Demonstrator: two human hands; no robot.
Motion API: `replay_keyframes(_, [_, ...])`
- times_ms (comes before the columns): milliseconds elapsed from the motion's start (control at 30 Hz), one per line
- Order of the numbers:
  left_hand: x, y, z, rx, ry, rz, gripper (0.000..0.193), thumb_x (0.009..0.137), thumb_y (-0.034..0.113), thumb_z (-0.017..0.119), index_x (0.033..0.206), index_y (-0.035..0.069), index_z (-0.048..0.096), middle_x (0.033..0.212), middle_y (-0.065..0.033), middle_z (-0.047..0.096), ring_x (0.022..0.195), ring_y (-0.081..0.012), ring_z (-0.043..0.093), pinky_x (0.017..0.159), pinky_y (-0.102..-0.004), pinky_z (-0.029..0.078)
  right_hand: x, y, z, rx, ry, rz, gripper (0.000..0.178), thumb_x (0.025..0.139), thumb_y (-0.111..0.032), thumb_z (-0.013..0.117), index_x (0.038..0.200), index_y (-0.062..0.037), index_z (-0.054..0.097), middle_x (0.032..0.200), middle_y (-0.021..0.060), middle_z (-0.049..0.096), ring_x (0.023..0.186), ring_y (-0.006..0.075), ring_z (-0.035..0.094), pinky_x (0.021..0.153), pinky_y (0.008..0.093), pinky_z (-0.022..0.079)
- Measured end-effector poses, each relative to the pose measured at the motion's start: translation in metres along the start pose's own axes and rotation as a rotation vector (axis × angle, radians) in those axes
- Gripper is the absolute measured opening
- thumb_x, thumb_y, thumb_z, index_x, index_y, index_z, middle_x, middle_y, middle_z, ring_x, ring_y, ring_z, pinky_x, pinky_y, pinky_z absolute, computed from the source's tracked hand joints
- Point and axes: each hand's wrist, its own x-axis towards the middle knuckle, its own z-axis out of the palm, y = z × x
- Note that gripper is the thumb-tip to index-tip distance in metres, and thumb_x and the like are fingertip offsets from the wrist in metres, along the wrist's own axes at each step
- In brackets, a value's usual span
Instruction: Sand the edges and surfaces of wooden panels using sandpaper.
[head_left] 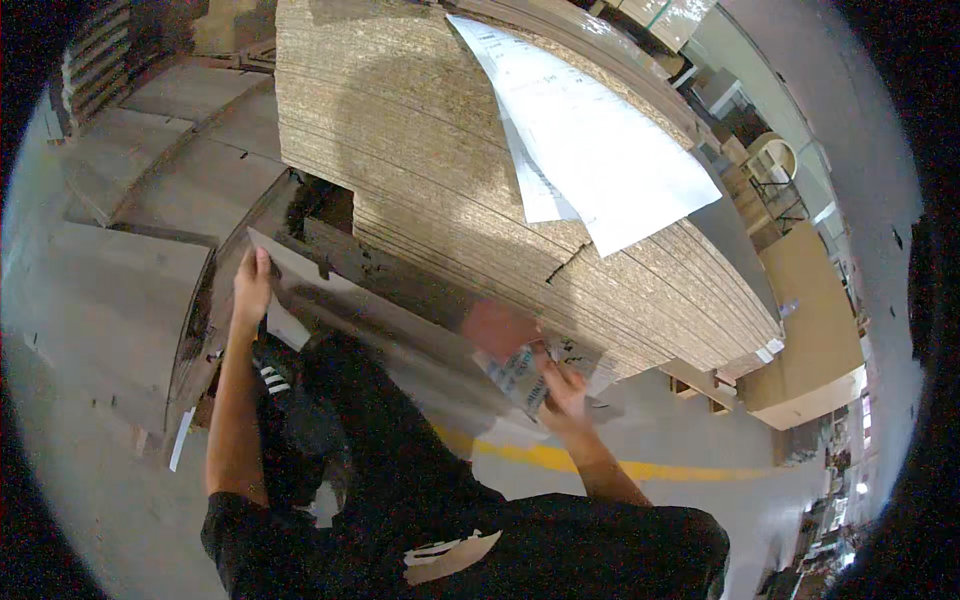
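Observation:
My left hand (252, 285) is closed on the far left corner of a long, thin brown panel (375, 315). The panel slants down to the right, in front of a tall stack of particleboard (430, 130). Over the panel's right end, my right hand (562, 390) grips a flat item (505, 335), reddish at its far side and grey with print nearer my fingers. Motion blurs this item, so its exact kind cannot be made out. White printed sheets (600, 140) lie draped over the stack's top and edge.
Large flat boards (150, 260) lie at the left. Wooden pallet parts (700, 388) show under the stack's right end, beside a big brown box (815, 340). A yellow line (560, 458) crosses the grey floor. A round-backed chair (775, 160) stands farther off.

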Motion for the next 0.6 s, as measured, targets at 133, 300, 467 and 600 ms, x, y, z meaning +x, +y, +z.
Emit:
replay_keyframes(133, [0.007,-0.053,0.112,0.166,-0.203,0.086,0.087,0.096,0.046,0.062,0.151,-0.009,0.024,0.155,-0.0294,0.031,0.146,-0.0359,0.03,0.119,-0.0397,0.026,0.041,0.08,-0.019,-0.348,-0.021,-0.352,0.064,0.071,-0.011,0.071,0.133,0.0011,0.059,0.09,0.0192,0.066,0.076,0.0363,0.064,0.073,0.0399,0.05])
replay_keyframes(300, [-0.038,-0.07,0.18,0.319,-0.319,0.204,0.097,0.092,0.041,0.069,0.155,-0.006,0.013,0.158,-0.0322,0.023,0.149,-0.0396,0.022,0.121,-0.0421,0.022,0.043,0.151,0.022,0.341,0.099,0.273,0.036,0.088,-0.011,0.065,0.123,-0.0014,0.066,0.1,0.0215,0.07,0.079,0.0361,0.067,0.074,0.0422,0.053])
replay_keyframes(467, [-0.102,-0.03,0.115,0.302,-0.288,0.065,0.063,0.088,0.027,0.071,0.14,-0.002,0.05,0.145,-0.0261,0.047,0.139,-0.0434,0.039,0.114,-0.046,0.036,0.046,0.163,0.047,-0.317,-0.158,-0.247,0.025,0.095,-0.011,0.061,0.115,0.0009,0.07,0.096,0.0188,0.07,0.082,0.028,0.068,0.073,0.0373,0.054])
replay_keyframes(600, [-0.117,0.059,0.038,0.57,0.048,0.318,0.058,0.085,0.023,0.072,0.137,0.006,0.054,0.14,-0.0221,0.05,0.133,-0.0419,0.045,0.111,-0.0469,0.039,0.06,0.123,0.079,0.947,-0.072,0.78,0.03,0.09,-0.007,0.065,0.119,0.0034,0.069,0.094,0.0192,0.072,0.079,0.0245,0.07,0.07,0.0341,0.054])
